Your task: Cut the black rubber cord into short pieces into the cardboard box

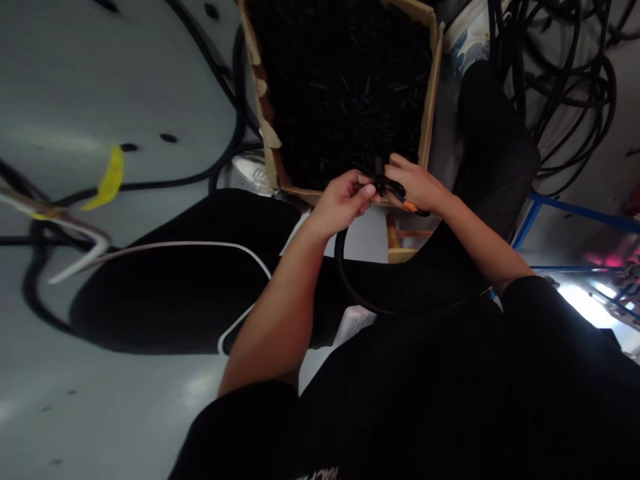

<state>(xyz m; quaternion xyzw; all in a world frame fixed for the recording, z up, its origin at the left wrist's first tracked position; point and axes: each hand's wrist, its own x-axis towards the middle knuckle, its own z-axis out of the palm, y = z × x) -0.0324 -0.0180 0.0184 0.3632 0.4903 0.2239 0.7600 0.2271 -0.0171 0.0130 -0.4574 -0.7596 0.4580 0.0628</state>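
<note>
A thick black cable [350, 285] loops down from my hands and across my lap. My left hand [346, 200] pinches black strands at the cable's end between thumb and fingers. Close on its right, my right hand [413, 183] is closed around the same black bundle, where an orange piece [409, 207] shows below the fingers. Both hands are over the near edge of a cardboard box [431, 100] filled with small black tube-like pieces [345, 87]. How the strands run between the fingers is too dark to make out.
Black cables [575, 100] lie coiled at upper right, beside a blue frame [585, 212]. More cables cross the floor [165, 60] at left, near a yellow tag [111, 179]. A white cord [200, 244] lies over my leg.
</note>
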